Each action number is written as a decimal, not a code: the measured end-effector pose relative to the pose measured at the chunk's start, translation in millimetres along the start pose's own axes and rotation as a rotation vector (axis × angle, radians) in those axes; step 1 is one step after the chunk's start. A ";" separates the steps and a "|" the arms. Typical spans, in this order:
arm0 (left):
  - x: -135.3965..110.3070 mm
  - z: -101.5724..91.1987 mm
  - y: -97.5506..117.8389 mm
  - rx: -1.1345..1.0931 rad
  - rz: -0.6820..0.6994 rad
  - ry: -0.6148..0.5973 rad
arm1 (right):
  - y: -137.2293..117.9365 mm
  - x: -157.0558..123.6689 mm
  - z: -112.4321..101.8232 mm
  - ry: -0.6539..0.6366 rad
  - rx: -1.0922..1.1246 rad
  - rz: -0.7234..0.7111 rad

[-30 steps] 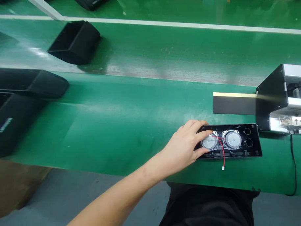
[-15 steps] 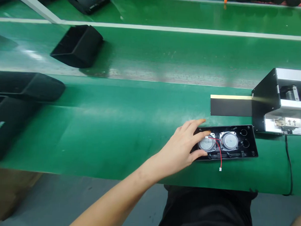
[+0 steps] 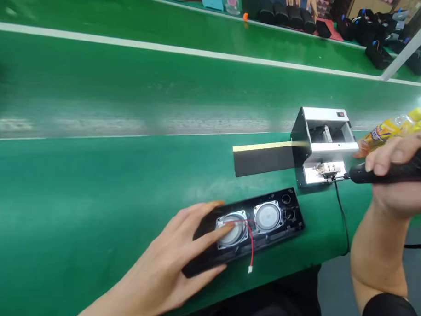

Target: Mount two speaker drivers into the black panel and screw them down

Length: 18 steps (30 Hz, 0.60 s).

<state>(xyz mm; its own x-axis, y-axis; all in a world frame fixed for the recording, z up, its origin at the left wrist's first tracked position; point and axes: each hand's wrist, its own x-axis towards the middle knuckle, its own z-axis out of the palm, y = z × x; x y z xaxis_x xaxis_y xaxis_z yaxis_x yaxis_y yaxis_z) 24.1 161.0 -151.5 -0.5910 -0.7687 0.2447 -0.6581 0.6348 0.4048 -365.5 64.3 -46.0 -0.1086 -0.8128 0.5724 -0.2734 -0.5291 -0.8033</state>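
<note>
A black speaker panel (image 3: 210, 255) lies open side up on the green bench, carrying two round speaker drivers (image 3: 268, 216) and a red wire (image 3: 251, 242) with a white plug. My left hand (image 3: 182, 254) grips the panel's left end, thumb along the near edge, a finger at the far edge and another over the left driver. At the right, my right hand (image 3: 396, 164) is wrapped round a black electric screwdriver (image 3: 408, 168). Its thin bit points left and reaches the metal block at the front of a silver and black screw feeder (image 3: 326, 148); exact contact cannot be made out.
A black strip with a yellow edge (image 3: 265, 157) lies left of the feeder. Behind my right hand is a yellow-labelled bottle (image 3: 380, 136). A black cable (image 3: 341, 218) runs off the feeder. Another person's hands (image 3: 302, 1) are among black parts across the bench.
The view has swung right. My right hand has come into sight with the screwdriver at the feeder. My left hand stays on the speaker panel, which now appears tilted.
</note>
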 end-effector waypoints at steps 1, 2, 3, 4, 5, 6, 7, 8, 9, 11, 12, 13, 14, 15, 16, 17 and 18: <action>-0.1 1.2 2.7 -0.014 0.027 0.001 | -0.9 -0.7 13.3 0.012 -0.005 0.011; 0.5 2.8 5.8 -0.024 0.055 0.004 | -2.1 -1.9 25.0 0.020 -0.004 0.018; 2.1 4.8 9.0 -0.033 0.082 0.002 | -3.4 -3.3 34.2 0.025 0.001 0.022; 4.7 7.2 12.2 -0.037 0.104 -0.004 | -4.4 -4.5 40.8 0.028 0.009 0.023; 8.3 9.8 15.2 -0.039 0.120 -0.014 | -4.8 -5.3 45.1 0.034 0.020 0.018; 12.8 12.4 17.8 -0.042 0.132 -0.022 | -4.3 -5.5 47.5 0.043 0.038 0.005; 17.6 14.8 20.1 -0.047 0.139 -0.027 | -2.9 -5.2 48.7 0.053 0.065 -0.020; 22.5 16.9 22.0 -0.052 0.145 -0.028 | -0.8 -4.4 49.3 0.067 0.105 -0.059; 27.1 18.7 23.4 -0.059 0.148 -0.025 | 1.7 -3.4 49.7 0.082 0.153 -0.106; 33.9 21.1 25.4 -0.072 0.140 -0.022 | 7.0 -1.4 50.9 0.105 0.236 -0.190; 36.0 21.9 26.0 -0.075 0.129 -0.027 | 9.2 -0.8 51.8 0.107 0.258 -0.213; 37.2 22.5 26.6 -0.076 0.117 -0.032 | 10.8 -0.5 52.6 0.113 0.266 -0.225; 37.7 22.9 27.1 -0.078 0.105 -0.035 | 11.8 -0.6 53.4 0.116 0.262 -0.225; 37.9 23.3 27.6 -0.081 0.093 -0.040 | 12.1 -1.0 54.1 0.122 0.253 -0.213; 37.9 23.4 28.1 -0.084 0.082 -0.045 | 11.9 -1.6 54.7 0.131 0.249 -0.196; 38.0 23.4 28.5 -0.087 0.074 -0.049 | 11.1 -2.4 55.3 0.142 0.251 -0.178; 38.3 23.1 28.9 -0.090 0.074 -0.046 | 10.1 -3.1 55.9 0.156 0.256 -0.157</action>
<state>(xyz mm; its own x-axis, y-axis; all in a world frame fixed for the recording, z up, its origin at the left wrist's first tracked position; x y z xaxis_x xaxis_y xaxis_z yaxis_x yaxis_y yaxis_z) -28.4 151.7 -150.8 -0.6585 -0.7142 0.2373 -0.5686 0.6787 0.4648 -314.5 47.9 -65.0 -0.2351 -0.6798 0.6947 -0.0515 -0.7050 -0.7073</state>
